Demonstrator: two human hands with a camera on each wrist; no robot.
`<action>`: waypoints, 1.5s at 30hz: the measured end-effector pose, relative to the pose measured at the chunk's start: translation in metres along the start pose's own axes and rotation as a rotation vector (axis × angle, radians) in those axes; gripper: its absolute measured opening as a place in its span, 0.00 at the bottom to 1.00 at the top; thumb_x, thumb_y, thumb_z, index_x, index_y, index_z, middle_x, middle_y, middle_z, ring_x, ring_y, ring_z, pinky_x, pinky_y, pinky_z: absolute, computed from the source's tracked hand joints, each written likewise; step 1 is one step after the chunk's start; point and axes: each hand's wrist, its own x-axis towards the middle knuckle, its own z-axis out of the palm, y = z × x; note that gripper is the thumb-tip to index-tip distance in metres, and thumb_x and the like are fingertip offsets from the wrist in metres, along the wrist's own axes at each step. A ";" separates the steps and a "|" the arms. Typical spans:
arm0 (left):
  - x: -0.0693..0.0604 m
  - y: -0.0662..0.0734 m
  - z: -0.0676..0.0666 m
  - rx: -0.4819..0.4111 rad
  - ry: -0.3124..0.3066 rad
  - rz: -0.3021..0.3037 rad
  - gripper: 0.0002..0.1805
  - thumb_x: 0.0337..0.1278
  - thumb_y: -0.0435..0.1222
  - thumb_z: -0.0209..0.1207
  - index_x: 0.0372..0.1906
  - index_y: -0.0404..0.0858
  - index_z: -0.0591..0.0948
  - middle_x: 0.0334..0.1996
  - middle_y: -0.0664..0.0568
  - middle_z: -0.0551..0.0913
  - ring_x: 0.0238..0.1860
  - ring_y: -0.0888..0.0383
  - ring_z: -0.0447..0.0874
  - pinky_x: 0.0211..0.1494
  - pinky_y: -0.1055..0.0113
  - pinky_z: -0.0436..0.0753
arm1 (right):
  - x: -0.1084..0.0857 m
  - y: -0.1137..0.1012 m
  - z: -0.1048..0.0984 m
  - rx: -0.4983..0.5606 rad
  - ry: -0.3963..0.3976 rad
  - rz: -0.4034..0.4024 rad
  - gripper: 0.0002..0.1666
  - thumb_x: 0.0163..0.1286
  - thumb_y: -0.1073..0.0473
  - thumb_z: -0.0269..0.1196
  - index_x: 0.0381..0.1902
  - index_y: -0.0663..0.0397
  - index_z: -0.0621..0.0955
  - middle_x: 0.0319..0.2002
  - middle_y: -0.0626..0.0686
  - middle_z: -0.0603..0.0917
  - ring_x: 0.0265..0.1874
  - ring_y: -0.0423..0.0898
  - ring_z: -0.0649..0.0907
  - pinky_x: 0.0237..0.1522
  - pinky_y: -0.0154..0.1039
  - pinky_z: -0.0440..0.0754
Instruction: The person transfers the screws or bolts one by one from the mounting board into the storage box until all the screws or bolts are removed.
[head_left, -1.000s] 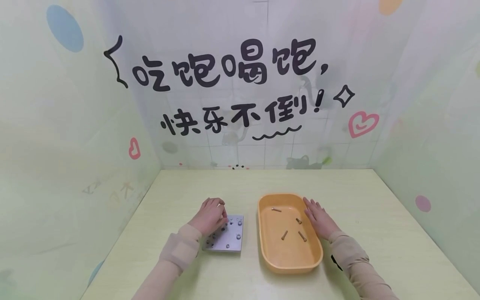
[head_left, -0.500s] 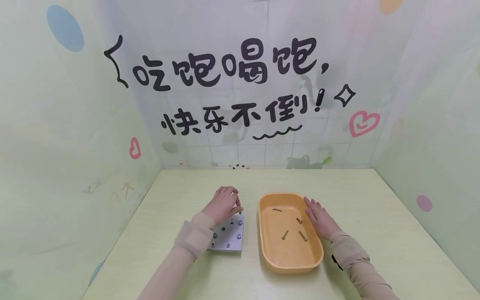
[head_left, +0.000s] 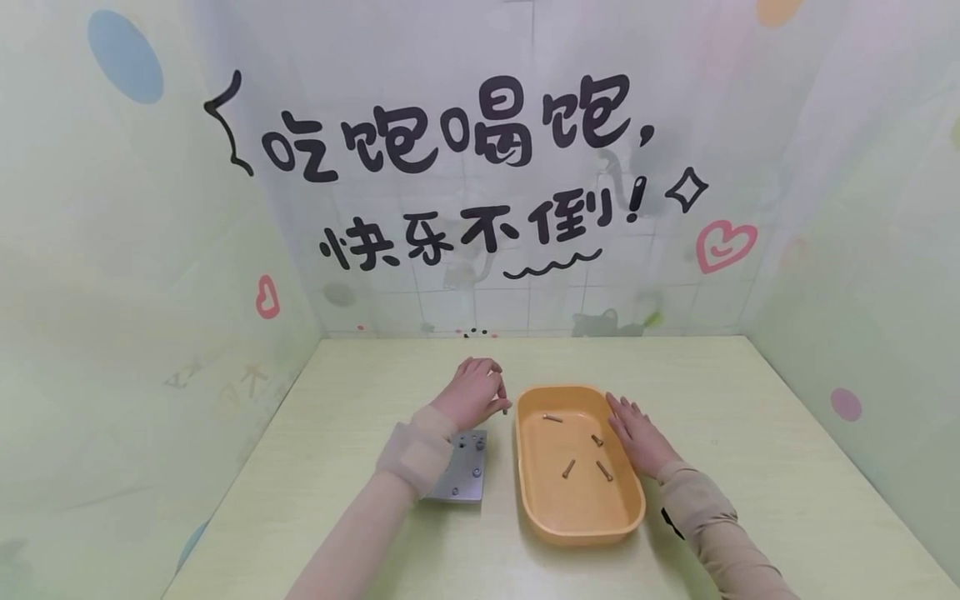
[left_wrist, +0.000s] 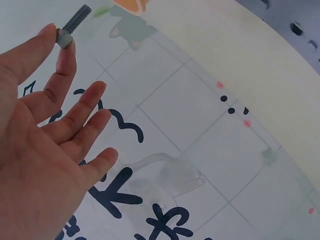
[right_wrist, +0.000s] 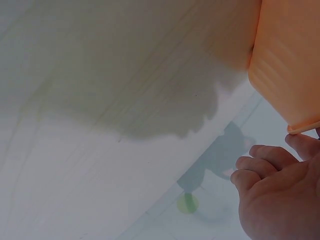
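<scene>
My left hand [head_left: 474, 395] pinches a short metal bolt [left_wrist: 76, 22] by its head between thumb and index finger, the threaded end sticking out. Its other fingers spread loosely. The hand is above the far edge of a grey metal plate [head_left: 467, 485], close to the tray's left side. The plate bears several bolts and holes; my left wrist hides part of it. My right hand [head_left: 639, 433] lies with straight fingers against the right rim of an orange plastic tray [head_left: 581, 533]. Inside that tray lie several loose bolts [head_left: 604, 472], apart from each other.
Plate and tray stand side by side on a pale wooden table [head_left: 375, 367], a narrow gap between them. A printed backdrop [head_left: 465, 308] with black lettering rises at the table's back edge. Similar sheets enclose the left and right sides.
My left hand has moved from over the plate up and right toward the tray, lifting the pinched bolt clear. The right hand and the tray have stayed in place.
</scene>
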 end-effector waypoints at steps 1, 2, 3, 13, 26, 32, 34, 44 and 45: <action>0.002 0.001 0.000 0.002 -0.003 0.005 0.11 0.64 0.42 0.63 0.36 0.37 0.84 0.58 0.41 0.76 0.66 0.43 0.69 0.77 0.43 0.58 | 0.000 0.000 0.000 -0.001 0.000 -0.001 0.30 0.82 0.57 0.42 0.75 0.67 0.56 0.72 0.75 0.55 0.73 0.73 0.51 0.74 0.67 0.47; 0.003 0.002 0.000 0.003 -0.004 0.010 0.11 0.64 0.42 0.63 0.36 0.37 0.84 0.58 0.42 0.76 0.66 0.43 0.70 0.77 0.42 0.59 | 0.000 0.000 0.000 -0.001 -0.001 -0.003 0.30 0.82 0.57 0.42 0.75 0.67 0.56 0.72 0.75 0.55 0.73 0.73 0.52 0.74 0.67 0.47; 0.005 0.004 -0.001 0.004 -0.006 0.015 0.11 0.64 0.42 0.62 0.36 0.37 0.84 0.58 0.42 0.76 0.66 0.43 0.69 0.76 0.42 0.59 | 0.000 0.000 0.000 -0.002 -0.001 -0.003 0.30 0.82 0.57 0.42 0.75 0.67 0.56 0.72 0.75 0.55 0.73 0.73 0.52 0.74 0.67 0.47; 0.027 0.025 -0.001 0.023 -0.021 0.061 0.11 0.65 0.44 0.62 0.36 0.40 0.84 0.58 0.43 0.76 0.66 0.45 0.70 0.76 0.44 0.60 | 0.000 0.000 -0.001 0.002 -0.001 0.002 0.30 0.82 0.57 0.41 0.75 0.67 0.56 0.73 0.75 0.54 0.73 0.73 0.51 0.74 0.67 0.46; 0.053 0.056 0.009 0.077 -0.084 0.023 0.13 0.66 0.47 0.60 0.32 0.44 0.86 0.58 0.49 0.77 0.65 0.50 0.70 0.78 0.50 0.60 | 0.001 -0.001 0.000 -0.002 -0.008 0.014 0.30 0.82 0.57 0.41 0.75 0.67 0.56 0.72 0.75 0.55 0.73 0.73 0.51 0.74 0.67 0.46; 0.058 0.071 0.026 0.147 -0.140 0.009 0.14 0.67 0.49 0.58 0.31 0.49 0.88 0.58 0.51 0.77 0.65 0.53 0.71 0.77 0.53 0.63 | 0.002 0.000 0.001 -0.015 -0.016 0.024 0.30 0.82 0.56 0.41 0.75 0.66 0.55 0.72 0.75 0.54 0.73 0.73 0.51 0.74 0.67 0.47; 0.059 0.075 0.033 0.150 -0.153 0.003 0.15 0.67 0.50 0.58 0.30 0.49 0.88 0.58 0.51 0.77 0.64 0.53 0.71 0.76 0.54 0.64 | 0.002 0.000 0.001 -0.018 -0.017 0.024 0.30 0.82 0.56 0.41 0.75 0.67 0.56 0.72 0.75 0.55 0.73 0.73 0.52 0.74 0.67 0.47; 0.058 0.081 0.054 0.204 -0.164 0.027 0.15 0.67 0.49 0.59 0.29 0.49 0.88 0.56 0.51 0.79 0.62 0.52 0.74 0.74 0.56 0.68 | 0.001 -0.002 0.000 -0.006 -0.011 0.017 0.30 0.82 0.58 0.43 0.74 0.67 0.57 0.72 0.76 0.55 0.72 0.74 0.52 0.73 0.68 0.48; 0.059 0.082 0.055 0.208 -0.165 0.031 0.15 0.67 0.49 0.59 0.30 0.48 0.88 0.55 0.51 0.79 0.62 0.52 0.74 0.74 0.56 0.69 | 0.001 -0.002 -0.001 -0.004 -0.009 0.016 0.30 0.81 0.58 0.43 0.74 0.67 0.57 0.72 0.76 0.55 0.72 0.74 0.52 0.73 0.68 0.48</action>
